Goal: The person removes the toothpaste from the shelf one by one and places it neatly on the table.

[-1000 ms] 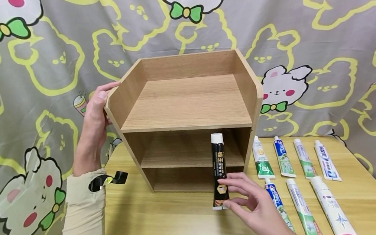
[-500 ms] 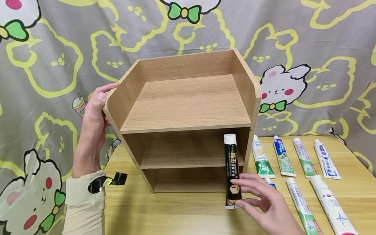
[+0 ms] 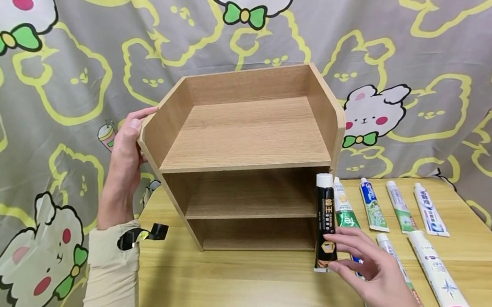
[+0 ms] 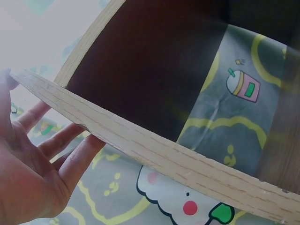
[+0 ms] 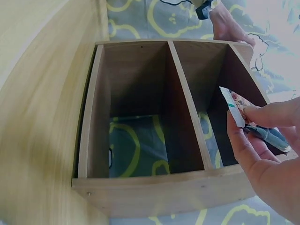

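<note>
A wooden shelf unit [image 3: 244, 139] with an open top tray and two lower shelves stands on the table [image 3: 223, 292]. My left hand [image 3: 125, 154] rests flat against the shelf's left side panel, thumb on its front edge; the left wrist view shows the straight fingers [image 4: 70, 154] against the panel's outside. My right hand [image 3: 370, 264] pinches the lower end of a black toothpaste tube [image 3: 324, 222] with a white cap. The tube stands upright in front of the shelf's right front corner. In the right wrist view its crimped end [image 5: 233, 107] shows between thumb and fingers, near the shelf [image 5: 154, 126].
Several toothpaste tubes lie in two rows on the table right of the shelf, such as a green one [image 3: 343, 208], a blue one [image 3: 371, 206] and a large white one [image 3: 436, 273]. A cartoon rabbit cloth [image 3: 394, 38] hangs behind. Bare tabletop lies in front of the shelf.
My right hand has carried the upright black tube rightward, from the middle of the shelf front to its right corner. The left hand has stayed on the side panel.
</note>
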Demonstrator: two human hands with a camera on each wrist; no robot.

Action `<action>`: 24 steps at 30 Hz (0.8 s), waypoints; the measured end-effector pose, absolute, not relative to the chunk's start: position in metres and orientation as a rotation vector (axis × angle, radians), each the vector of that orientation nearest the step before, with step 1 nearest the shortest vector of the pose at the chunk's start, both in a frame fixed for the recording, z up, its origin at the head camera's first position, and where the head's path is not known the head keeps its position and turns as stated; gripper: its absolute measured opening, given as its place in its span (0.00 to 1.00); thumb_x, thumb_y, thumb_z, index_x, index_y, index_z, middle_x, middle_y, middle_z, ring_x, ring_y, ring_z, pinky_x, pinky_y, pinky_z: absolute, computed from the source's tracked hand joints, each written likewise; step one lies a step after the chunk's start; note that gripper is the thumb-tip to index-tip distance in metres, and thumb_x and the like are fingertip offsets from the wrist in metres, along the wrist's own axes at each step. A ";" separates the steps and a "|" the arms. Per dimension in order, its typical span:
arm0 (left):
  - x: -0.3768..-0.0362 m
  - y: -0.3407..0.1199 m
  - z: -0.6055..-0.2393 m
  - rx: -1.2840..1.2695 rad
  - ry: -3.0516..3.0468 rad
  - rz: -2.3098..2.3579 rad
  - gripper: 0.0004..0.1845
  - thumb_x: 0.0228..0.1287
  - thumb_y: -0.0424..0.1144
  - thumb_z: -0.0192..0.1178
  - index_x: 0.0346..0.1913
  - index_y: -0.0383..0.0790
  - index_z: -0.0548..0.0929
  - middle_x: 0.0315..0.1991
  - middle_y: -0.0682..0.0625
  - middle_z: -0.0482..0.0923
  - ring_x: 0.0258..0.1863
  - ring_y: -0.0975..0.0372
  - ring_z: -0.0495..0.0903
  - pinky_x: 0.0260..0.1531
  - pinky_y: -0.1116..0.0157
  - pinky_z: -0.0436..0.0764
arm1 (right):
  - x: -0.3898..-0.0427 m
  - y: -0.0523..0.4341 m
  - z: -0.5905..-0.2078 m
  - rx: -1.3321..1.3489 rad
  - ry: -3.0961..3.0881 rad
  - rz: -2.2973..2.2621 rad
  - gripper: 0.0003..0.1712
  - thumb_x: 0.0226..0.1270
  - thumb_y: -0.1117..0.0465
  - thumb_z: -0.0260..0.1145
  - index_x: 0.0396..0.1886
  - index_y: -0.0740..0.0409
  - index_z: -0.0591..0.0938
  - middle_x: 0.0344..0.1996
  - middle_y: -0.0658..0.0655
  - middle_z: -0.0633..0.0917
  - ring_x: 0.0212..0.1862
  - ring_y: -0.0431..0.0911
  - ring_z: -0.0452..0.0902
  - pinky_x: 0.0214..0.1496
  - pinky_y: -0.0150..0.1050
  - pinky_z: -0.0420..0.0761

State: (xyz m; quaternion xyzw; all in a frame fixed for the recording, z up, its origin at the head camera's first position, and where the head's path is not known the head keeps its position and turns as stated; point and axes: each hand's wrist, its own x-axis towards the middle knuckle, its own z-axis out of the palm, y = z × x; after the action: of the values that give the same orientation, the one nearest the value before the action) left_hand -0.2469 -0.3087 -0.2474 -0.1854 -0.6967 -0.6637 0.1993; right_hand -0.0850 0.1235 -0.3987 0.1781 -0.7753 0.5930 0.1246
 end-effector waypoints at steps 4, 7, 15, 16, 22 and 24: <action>-0.248 -0.308 -0.247 -0.515 -1.949 -1.849 0.29 0.70 0.57 0.52 0.68 0.48 0.78 0.58 0.40 0.72 0.45 0.49 0.75 0.28 0.63 0.78 | -0.082 0.132 -0.400 0.472 -2.301 1.703 0.29 0.59 0.78 0.73 0.60 0.57 0.83 0.60 0.53 0.77 0.54 0.40 0.82 0.44 0.40 0.87; -0.248 -0.308 -0.247 -0.513 -1.950 -1.842 0.28 0.71 0.57 0.52 0.68 0.48 0.78 0.58 0.40 0.72 0.45 0.49 0.74 0.29 0.62 0.78 | -0.081 0.140 -0.402 0.478 -2.311 1.689 0.29 0.61 0.77 0.72 0.61 0.58 0.83 0.61 0.53 0.77 0.56 0.38 0.82 0.45 0.40 0.87; -0.247 -0.307 -0.247 -0.511 -1.953 -1.839 0.28 0.71 0.56 0.51 0.68 0.48 0.78 0.59 0.40 0.71 0.46 0.49 0.74 0.29 0.62 0.77 | -0.078 0.161 -0.408 0.560 -2.269 1.680 0.28 0.61 0.83 0.67 0.62 0.68 0.80 0.62 0.55 0.77 0.61 0.38 0.77 0.47 0.37 0.86; -0.247 -0.307 -0.246 -0.510 -1.953 -1.841 0.28 0.71 0.56 0.51 0.68 0.48 0.78 0.59 0.40 0.71 0.46 0.48 0.74 0.29 0.62 0.77 | -0.077 0.163 -0.408 0.549 -2.276 1.674 0.28 0.61 0.83 0.67 0.62 0.68 0.80 0.62 0.55 0.77 0.61 0.38 0.77 0.47 0.38 0.86; -0.247 -0.307 -0.246 -0.508 -1.954 -1.842 0.28 0.71 0.56 0.50 0.68 0.48 0.78 0.59 0.40 0.71 0.47 0.49 0.73 0.30 0.62 0.77 | -0.076 0.182 -0.414 0.567 -2.253 1.708 0.27 0.63 0.83 0.66 0.63 0.73 0.78 0.62 0.55 0.77 0.58 0.38 0.80 0.48 0.36 0.85; -0.247 -0.307 -0.246 -0.508 -1.951 -1.844 0.28 0.71 0.56 0.50 0.67 0.48 0.78 0.58 0.40 0.71 0.46 0.49 0.74 0.29 0.62 0.77 | -0.077 0.189 -0.418 0.604 -2.243 1.716 0.28 0.62 0.85 0.65 0.63 0.74 0.76 0.62 0.55 0.77 0.60 0.38 0.79 0.49 0.34 0.84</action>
State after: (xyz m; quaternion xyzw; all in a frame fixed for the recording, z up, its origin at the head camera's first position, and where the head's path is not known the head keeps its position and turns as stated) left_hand -0.2467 -0.3069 -0.2461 -0.1819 -0.6993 -0.6608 0.2032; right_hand -0.0769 0.1892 -0.4178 0.2076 -0.7705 0.5893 0.1264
